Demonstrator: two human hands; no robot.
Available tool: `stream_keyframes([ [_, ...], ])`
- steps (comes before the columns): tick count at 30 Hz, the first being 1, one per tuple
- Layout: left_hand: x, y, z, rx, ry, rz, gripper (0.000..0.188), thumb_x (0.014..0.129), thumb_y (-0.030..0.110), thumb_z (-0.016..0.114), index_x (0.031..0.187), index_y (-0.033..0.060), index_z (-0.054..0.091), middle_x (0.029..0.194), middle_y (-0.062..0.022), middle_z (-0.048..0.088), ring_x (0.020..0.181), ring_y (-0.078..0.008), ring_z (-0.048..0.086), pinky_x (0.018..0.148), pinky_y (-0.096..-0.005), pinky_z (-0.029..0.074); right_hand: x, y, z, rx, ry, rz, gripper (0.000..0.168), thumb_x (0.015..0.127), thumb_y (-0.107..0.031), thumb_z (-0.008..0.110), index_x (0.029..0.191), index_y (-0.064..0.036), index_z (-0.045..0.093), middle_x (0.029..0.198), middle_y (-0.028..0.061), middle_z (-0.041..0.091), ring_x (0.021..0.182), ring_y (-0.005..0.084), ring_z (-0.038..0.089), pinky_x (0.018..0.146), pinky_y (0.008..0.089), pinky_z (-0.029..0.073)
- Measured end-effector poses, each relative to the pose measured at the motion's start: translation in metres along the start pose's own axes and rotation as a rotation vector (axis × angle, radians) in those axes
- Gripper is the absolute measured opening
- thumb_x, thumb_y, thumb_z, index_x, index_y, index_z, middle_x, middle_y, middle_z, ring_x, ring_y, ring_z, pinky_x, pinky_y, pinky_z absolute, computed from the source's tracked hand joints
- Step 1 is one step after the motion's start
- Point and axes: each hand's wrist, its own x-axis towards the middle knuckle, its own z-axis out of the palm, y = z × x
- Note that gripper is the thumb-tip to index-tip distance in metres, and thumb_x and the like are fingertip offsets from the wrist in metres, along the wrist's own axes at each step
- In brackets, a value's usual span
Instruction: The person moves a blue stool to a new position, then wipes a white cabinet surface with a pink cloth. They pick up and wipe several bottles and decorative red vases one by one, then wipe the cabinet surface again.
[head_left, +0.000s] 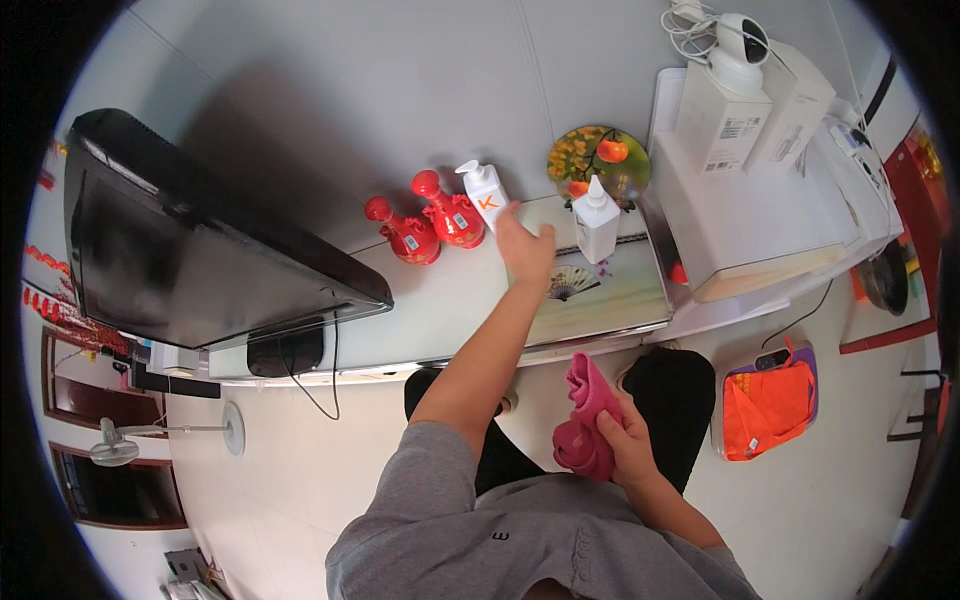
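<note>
My left hand (526, 247) reaches over the white cabinet top, its thumb spread from the fingers and nothing between them. Its fingertips are at the right side of a white pump bottle (484, 193) with an orange letter; whether they touch it, I cannot tell. My right hand (630, 442) grips a bunched pink cloth (589, 427) low in front of my body. Two glossy red ceramic bottles (456, 219) stand left of the pump bottle. A second white pump bottle (598, 225) is upright to the right of my left hand, on a panel printed with a fan.
A television (217, 232) stands on the cabinet (427, 322) at left, its cable hanging over the front edge. A round decorative plate (600, 165) leans at the wall. At right, a white camera (739, 52) sits on boxes. An orange bag (769, 412) lies on the floor-level stool or scale.
</note>
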Motion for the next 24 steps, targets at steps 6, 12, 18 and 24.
stream_keyframes([
  [6, 0.058, 0.014, -0.018, 0.230, 0.322, -0.183, 0.083, 0.064, 0.037, 0.086, 0.127, -0.0015, 0.047, 0.125, -0.0211, 0.052, 0.118, -0.0399, 0.049, 0.098, -0.0467, 0.042, -0.007, 0.002, 0.004, 0.002, -0.046, 0.031, 0.046, 0.097, -0.018, 0.059, 0.138, -0.003, 0.044, 0.116, 0.0061, 0.060, 0.098, 0.0150, 0.060, 0.085, 0.0307, 0.051],
  [12, 0.070, 0.013, -0.002, 0.412, 0.339, -0.403, 0.078, 0.061, 0.047, 0.086, 0.115, 0.0044, 0.051, 0.112, -0.0170, 0.057, 0.108, -0.0352, 0.056, 0.087, -0.0477, 0.049, -0.021, -0.012, 0.005, 0.028, 0.011, 0.009, 0.045, 0.097, -0.017, 0.057, 0.137, -0.002, 0.043, 0.110, 0.0073, 0.060, 0.093, 0.0157, 0.061, 0.080, 0.0323, 0.052],
  [18, 0.070, -0.004, 0.002, 0.288, 0.306, -0.346, 0.074, 0.066, 0.036, 0.080, 0.120, -0.0014, 0.047, 0.112, -0.0211, 0.055, 0.107, -0.0392, 0.055, 0.088, -0.0491, 0.049, -0.030, -0.009, -0.005, 0.011, 0.013, -0.028, 0.049, 0.097, -0.021, 0.058, 0.140, -0.004, 0.040, 0.110, 0.0087, 0.060, 0.085, 0.0164, 0.062, 0.077, 0.0329, 0.052],
  [24, 0.018, -0.017, -0.052, 0.065, 0.057, -0.085, 0.068, 0.074, 0.022, 0.079, 0.126, -0.0080, 0.048, 0.111, -0.0211, 0.058, 0.105, -0.0304, 0.058, 0.091, -0.0413, 0.047, -0.032, -0.022, 0.013, 0.032, 0.010, -0.081, 0.048, 0.095, -0.021, 0.060, 0.135, -0.007, 0.036, 0.122, 0.0101, 0.055, 0.108, 0.0182, 0.058, 0.092, 0.0336, 0.050],
])
